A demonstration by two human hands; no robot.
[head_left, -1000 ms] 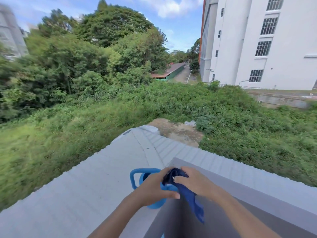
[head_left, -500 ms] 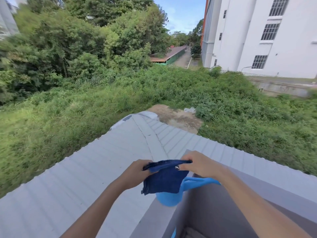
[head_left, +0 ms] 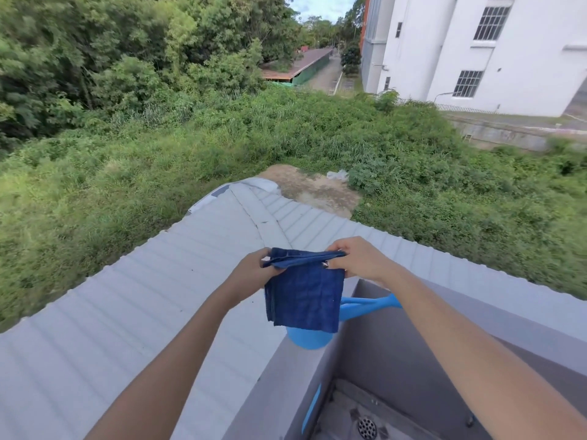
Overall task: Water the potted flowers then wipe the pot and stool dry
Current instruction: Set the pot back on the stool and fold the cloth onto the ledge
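A dark blue cloth [head_left: 305, 295] hangs folded between both hands, held by its top edge. My left hand [head_left: 251, 274] pinches the left corner and my right hand [head_left: 359, 260] pinches the right corner. Behind and below the cloth, a light blue watering can [head_left: 313, 339] stands on the grey ledge [head_left: 263, 385], its spout [head_left: 371, 304] pointing right and its body mostly hidden by the cloth. No pot, flowers or stool are in view.
The ledge wall drops on the right to a floor with a round metal drain [head_left: 367, 427]. A corrugated white roof [head_left: 127, 312] slopes away beyond the ledge, with thick greenery and a white building [head_left: 476, 49] behind.
The hands lifted the cloth off the watering can and spread it out flat between them. The head has tilted down, bringing the ledge and drain into view.
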